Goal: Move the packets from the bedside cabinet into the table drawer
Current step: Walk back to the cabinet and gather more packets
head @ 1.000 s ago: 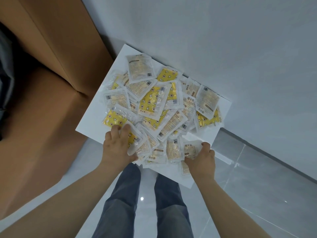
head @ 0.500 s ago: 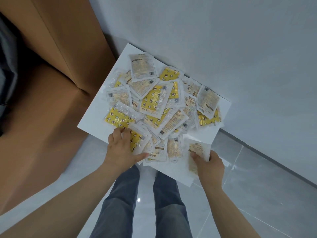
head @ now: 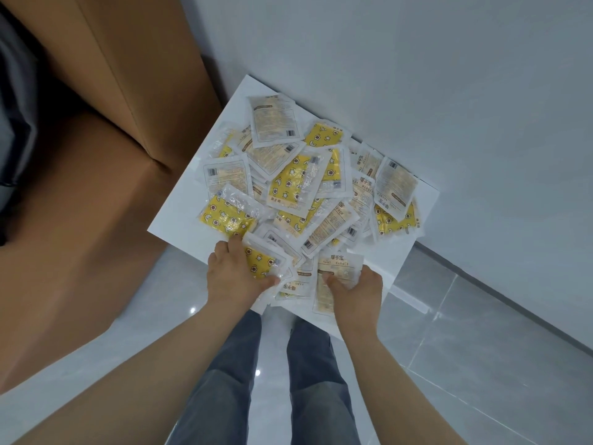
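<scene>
**Two hands gather the first packets at the near edge**

Both hands have drawn closer together over the last second. The left hand (head: 236, 277) has its fingers (head: 224, 252) curled over a yellow star-printed plastic packet (head: 261, 263), thumb clamped beneath, with a few more apparently bunched under it. The right hand (head: 357, 292), which half a second ago had just raised a pale cream plastic packet (head: 340, 268), now pinches it with the thumb on top. The heap of flat plastic packets (head: 295, 187) still covers the white bedside cabinet (head: 179, 220), beside a brown cardboard box (head: 96, 220). Judging by this, collecting has only begun. The table drawer is out of view.
</scene>
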The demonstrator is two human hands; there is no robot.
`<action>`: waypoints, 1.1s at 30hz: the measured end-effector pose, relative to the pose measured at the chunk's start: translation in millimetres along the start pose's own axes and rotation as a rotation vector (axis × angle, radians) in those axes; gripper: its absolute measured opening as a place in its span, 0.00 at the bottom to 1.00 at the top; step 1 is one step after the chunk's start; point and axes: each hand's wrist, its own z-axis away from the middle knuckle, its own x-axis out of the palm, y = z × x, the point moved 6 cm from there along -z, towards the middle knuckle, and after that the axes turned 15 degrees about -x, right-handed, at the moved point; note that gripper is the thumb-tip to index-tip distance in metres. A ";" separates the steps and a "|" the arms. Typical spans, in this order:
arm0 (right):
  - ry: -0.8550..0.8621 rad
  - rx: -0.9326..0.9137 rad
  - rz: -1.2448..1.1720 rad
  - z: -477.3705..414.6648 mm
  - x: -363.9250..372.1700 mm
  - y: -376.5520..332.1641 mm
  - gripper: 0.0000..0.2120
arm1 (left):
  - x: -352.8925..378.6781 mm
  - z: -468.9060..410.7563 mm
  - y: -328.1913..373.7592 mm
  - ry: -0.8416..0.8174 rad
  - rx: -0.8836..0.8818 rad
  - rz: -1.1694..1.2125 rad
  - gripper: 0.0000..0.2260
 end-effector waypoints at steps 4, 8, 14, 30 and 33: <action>-0.052 0.022 -0.039 -3.8 1.7 -6.5 0.21 | 6.7 0.9 -2.4 -0.042 -0.032 -0.001 0.46; -0.095 0.074 -0.050 -2.9 3.4 -3.8 0.19 | 4.8 4.2 -4.9 -0.105 -0.075 0.077 0.41; -0.268 0.167 -0.215 5.8 21.4 2.3 0.13 | 6.9 2.7 -12.3 -0.210 -0.165 0.229 0.34; -0.243 0.161 -0.177 5.5 24.1 3.8 0.08 | -7.3 -4.9 -28.3 -0.202 -0.240 0.274 0.23; -0.249 0.147 -0.193 8.6 34.8 -0.9 0.11 | -11.2 -4.3 -26.4 -0.206 -0.244 0.284 0.25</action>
